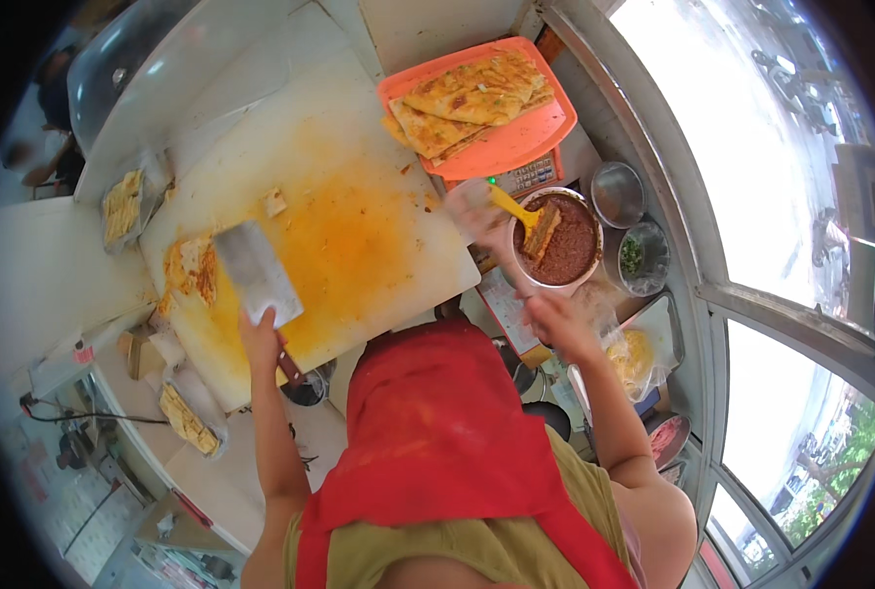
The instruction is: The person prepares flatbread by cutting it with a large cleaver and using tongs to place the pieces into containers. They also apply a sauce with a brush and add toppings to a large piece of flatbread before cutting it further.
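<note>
My left hand (262, 342) grips the wooden handle of a cleaver (257, 272), whose broad blade lies over the stained white cutting board (334, 147). Cut pieces of browned flatbread (191, 269) are left of the blade. My right hand (564, 324) is closed on a motion-blurred, long thing with a pale, wide end (474, 210); its kind is unclear. Beside that stands a pot of reddish-brown sauce (570, 254), with a yellow-handled brush (514, 205) resting in it. Folded flatbreads (474, 88) are stacked on an orange plastic tray (518, 151).
A keypad scale (533, 175) sits under the tray. Metal bowls (617, 195), one with chopped greens (631, 254), line the window side. Bagged yellow food (629, 357) lies nearer. Wrapped strips (187, 420) are at the lower left. A person (58, 88) is beyond the counter.
</note>
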Demonstrator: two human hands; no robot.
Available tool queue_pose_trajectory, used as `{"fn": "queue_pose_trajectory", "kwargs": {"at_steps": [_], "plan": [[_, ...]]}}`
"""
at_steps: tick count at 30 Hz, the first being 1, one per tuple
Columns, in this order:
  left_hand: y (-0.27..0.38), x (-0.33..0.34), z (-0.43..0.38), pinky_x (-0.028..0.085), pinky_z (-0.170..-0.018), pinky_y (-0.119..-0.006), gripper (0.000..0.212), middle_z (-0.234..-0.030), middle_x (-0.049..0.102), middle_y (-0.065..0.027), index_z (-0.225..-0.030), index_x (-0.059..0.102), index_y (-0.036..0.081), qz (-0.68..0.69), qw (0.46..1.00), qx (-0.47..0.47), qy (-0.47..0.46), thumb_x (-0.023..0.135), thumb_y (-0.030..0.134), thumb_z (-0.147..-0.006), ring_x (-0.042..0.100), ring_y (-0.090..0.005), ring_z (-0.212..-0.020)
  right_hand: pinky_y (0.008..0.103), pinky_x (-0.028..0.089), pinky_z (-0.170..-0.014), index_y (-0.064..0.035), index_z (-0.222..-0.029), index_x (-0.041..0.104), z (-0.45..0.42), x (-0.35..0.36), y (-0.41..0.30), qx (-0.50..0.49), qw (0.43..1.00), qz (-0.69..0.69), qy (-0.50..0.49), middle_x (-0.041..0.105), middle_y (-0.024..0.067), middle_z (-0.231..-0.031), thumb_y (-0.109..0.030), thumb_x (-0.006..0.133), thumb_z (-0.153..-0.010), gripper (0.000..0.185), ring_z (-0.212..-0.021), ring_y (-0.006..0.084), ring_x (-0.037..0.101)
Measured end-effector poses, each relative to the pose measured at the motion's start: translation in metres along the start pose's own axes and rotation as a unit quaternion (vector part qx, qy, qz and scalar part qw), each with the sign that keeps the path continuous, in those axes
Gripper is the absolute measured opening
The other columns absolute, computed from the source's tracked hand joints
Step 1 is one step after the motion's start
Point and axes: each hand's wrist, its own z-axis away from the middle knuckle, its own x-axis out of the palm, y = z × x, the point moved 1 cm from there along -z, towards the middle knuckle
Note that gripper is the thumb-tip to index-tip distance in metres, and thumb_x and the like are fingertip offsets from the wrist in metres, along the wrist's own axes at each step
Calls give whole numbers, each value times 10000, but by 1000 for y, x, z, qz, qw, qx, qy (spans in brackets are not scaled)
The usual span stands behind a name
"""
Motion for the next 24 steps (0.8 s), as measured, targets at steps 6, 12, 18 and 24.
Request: {"fn": "queue_pose_trajectory", "kwargs": {"at_steps": [6, 12, 18, 24], "plan": [[-28, -29, 26, 400, -362, -268, 342, -852, 593, -82, -1195, 456, 35, 92, 994, -37, 46, 573, 41, -874, 480, -143, -392, 384, 496, -596, -60, -1042, 543, -35, 27, -26, -233, 854, 450, 117, 564, 93, -911, -335, 783, -717, 489, -730, 294, 602], [-31, -10, 20, 401, -359, -269, 311, -815, 593, -89, -1167, 456, 29, 146, 988, -45, 17, 558, 40, -874, 474, -144, -385, 422, 520, -772, -62, -1191, 537, -134, 10, -51, -264, 801, 534, 65, 515, 146, -1300, -124, 733, -646, 582, -949, 355, 620], [-46, -28, 26, 388, -349, -269, 342, -788, 589, -81, -1190, 443, 32, 137, 989, -54, 8, 563, 47, -870, 464, -141, -375, 423, 495, -820, -74, -1176, 553, -113, 17, -28, -240, 817, 516, -89, 627, 163, -1066, -221, 756, -670, 565, -963, 360, 610], [-83, -70, 21, 374, -336, -270, 360, -805, 594, -91, -1204, 435, 37, 103, 994, -46, 7, 556, 37, -865, 464, -139, -374, 406, 480, -868, -51, -1208, 547, -47, 22, -14, -172, 840, 513, -30, 632, 170, -1078, -209, 781, -681, 597, -1016, 336, 606]]}}
